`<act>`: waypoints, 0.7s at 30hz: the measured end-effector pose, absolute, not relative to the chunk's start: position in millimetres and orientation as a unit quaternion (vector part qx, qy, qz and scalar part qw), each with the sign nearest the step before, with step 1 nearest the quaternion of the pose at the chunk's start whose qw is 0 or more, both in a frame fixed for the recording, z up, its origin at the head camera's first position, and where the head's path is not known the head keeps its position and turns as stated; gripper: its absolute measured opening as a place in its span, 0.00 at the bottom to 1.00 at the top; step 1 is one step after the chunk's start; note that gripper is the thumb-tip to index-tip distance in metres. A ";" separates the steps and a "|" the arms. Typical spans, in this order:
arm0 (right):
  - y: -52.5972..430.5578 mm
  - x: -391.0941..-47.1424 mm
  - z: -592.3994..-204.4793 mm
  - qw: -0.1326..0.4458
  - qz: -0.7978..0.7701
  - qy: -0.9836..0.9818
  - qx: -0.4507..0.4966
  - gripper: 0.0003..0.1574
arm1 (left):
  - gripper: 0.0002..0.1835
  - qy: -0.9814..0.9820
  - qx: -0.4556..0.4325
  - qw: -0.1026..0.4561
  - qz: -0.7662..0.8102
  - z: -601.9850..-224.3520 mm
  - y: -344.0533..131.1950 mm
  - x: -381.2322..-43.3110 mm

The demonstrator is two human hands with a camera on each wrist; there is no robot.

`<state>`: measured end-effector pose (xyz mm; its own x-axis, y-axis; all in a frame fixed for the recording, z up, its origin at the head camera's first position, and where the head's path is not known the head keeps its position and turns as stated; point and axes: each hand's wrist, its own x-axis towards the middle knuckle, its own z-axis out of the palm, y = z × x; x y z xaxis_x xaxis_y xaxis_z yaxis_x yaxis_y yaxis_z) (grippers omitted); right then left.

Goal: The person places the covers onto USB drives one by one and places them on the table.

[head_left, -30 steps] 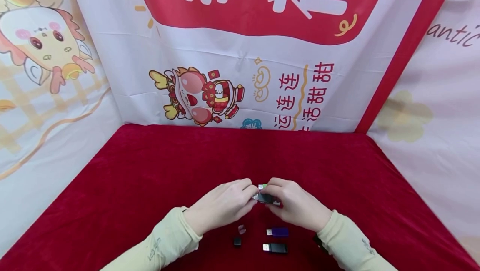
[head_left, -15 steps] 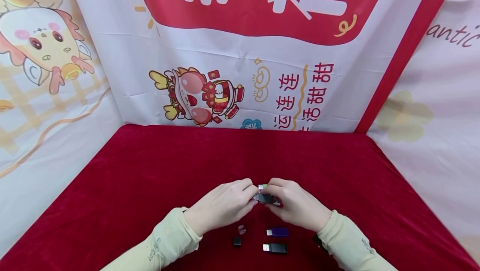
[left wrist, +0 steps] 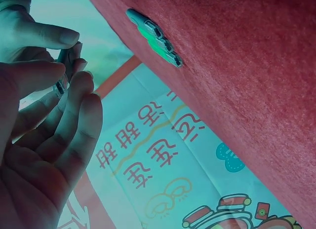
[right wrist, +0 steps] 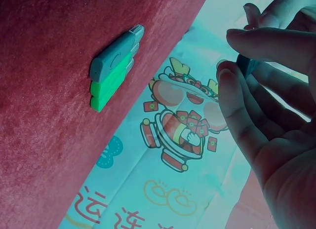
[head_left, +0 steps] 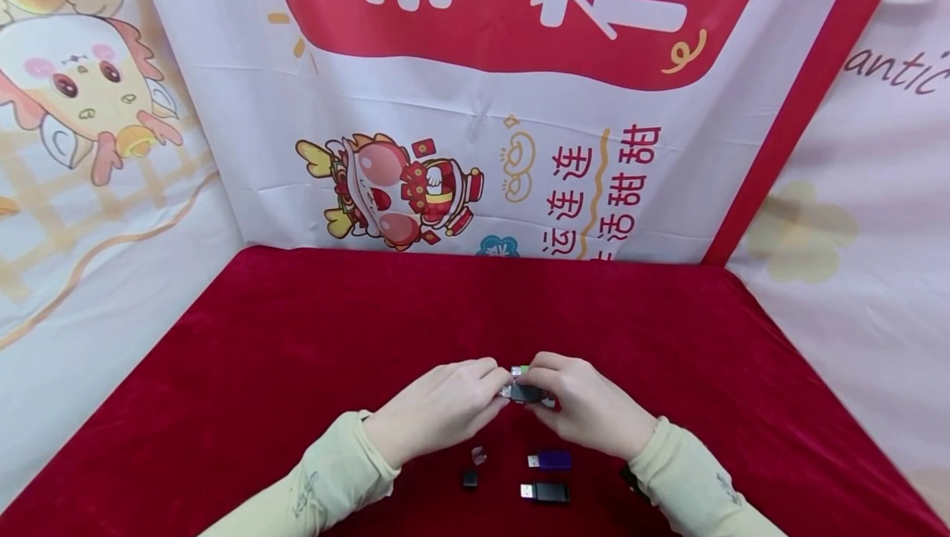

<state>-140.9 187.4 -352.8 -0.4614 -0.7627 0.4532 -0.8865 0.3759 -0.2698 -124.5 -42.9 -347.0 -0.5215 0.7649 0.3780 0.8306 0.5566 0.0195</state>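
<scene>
Between both hands, just above the red cloth, is a dark USB stick (head_left: 526, 393). My right hand (head_left: 586, 401) pinches its body between thumb and fingers; the dark body also shows in the right wrist view as the USB stick (right wrist: 245, 65). My left hand (head_left: 449, 405) pinches the pale plug end of the stick (left wrist: 60, 87); whether a clear cap sits over it, I cannot tell. Beyond the hands, a dark USB stick (right wrist: 114, 56) and green USB sticks (right wrist: 106, 93) lie side by side on the cloth, their metal plugs pointing the same way.
Nearer the body lie a purple USB stick (head_left: 552, 460), a black USB stick (head_left: 549, 492), a small clear cap (head_left: 478, 455) and a small black cap (head_left: 470, 479). A dark object (head_left: 629, 478) is partly hidden by the right sleeve. Printed cloth walls (head_left: 445, 91) enclose the red table (head_left: 356, 314).
</scene>
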 end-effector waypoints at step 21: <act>188.1 -141.3 -351.8 0.132 0.248 -0.808 0.517 0.21 | 0.08 -0.865 -0.463 0.153 -0.116 -347.9 -43.9 -123.8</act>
